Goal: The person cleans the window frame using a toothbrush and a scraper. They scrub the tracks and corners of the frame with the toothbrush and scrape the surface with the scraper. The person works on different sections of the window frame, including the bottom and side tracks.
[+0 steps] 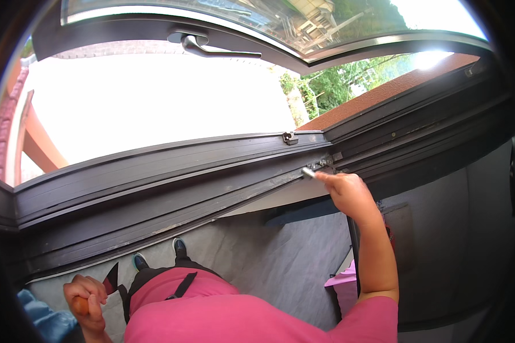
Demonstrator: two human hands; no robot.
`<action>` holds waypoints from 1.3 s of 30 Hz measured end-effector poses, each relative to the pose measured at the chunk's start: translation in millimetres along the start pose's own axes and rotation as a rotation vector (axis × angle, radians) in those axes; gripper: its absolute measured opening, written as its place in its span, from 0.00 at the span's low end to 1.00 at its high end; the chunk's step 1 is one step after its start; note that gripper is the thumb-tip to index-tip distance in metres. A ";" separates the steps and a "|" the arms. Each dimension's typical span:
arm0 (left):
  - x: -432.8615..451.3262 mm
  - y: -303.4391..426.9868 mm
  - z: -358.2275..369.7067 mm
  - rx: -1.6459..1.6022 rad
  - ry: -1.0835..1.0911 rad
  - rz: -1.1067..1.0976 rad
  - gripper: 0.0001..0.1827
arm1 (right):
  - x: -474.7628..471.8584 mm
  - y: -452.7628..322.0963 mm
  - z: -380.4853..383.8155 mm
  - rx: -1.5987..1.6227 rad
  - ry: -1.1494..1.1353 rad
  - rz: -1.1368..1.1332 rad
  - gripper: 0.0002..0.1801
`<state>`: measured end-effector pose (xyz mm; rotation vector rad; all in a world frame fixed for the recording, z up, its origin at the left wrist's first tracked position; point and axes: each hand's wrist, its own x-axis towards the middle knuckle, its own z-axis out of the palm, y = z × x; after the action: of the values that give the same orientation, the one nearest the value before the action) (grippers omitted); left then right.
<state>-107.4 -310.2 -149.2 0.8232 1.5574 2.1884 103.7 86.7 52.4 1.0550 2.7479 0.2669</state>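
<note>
My left hand [85, 302] is at the lower left, its fingers closed round the orange-brown handle [80, 305] of what looks like a putty knife. The dark triangular blade [111, 279] points up past my fingers. My right arm reaches out to the corner of a dark metal window frame [124, 210]. There my right hand [347, 193] pinches a short silver metal piece [308, 172]; whether it is a loose tool or a frame part is unclear. Just beyond it sits the metal hinge hardware [324, 163]. Pale dirt marks the sill's inner edge.
An opened window sash [124, 32] with a lever handle [214, 50] hangs over the far side. A small black catch [290, 138] sits on the outer rail. Pink cloth [343, 278] lies right of me, blue fabric [47, 315] at lower left, above grey flooring [300, 253].
</note>
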 end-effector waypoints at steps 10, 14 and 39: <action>-7.7 -4.3 -3.6 -0.017 0.037 -0.014 0.09 | -6.6 -4.0 7.2 -0.007 0.131 -0.021 0.15; -7.7 -3.8 -1.5 -0.023 0.039 -0.012 0.09 | -9.2 -6.5 16.5 -0.080 0.152 0.051 0.16; -0.7 -4.1 12.1 0.010 -0.029 0.017 0.08 | -15.7 -20.3 13.3 0.070 0.211 -0.079 0.18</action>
<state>-99.6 -300.2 -150.5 0.8703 1.5546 2.1723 105.3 62.6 36.6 0.9838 2.9995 0.2882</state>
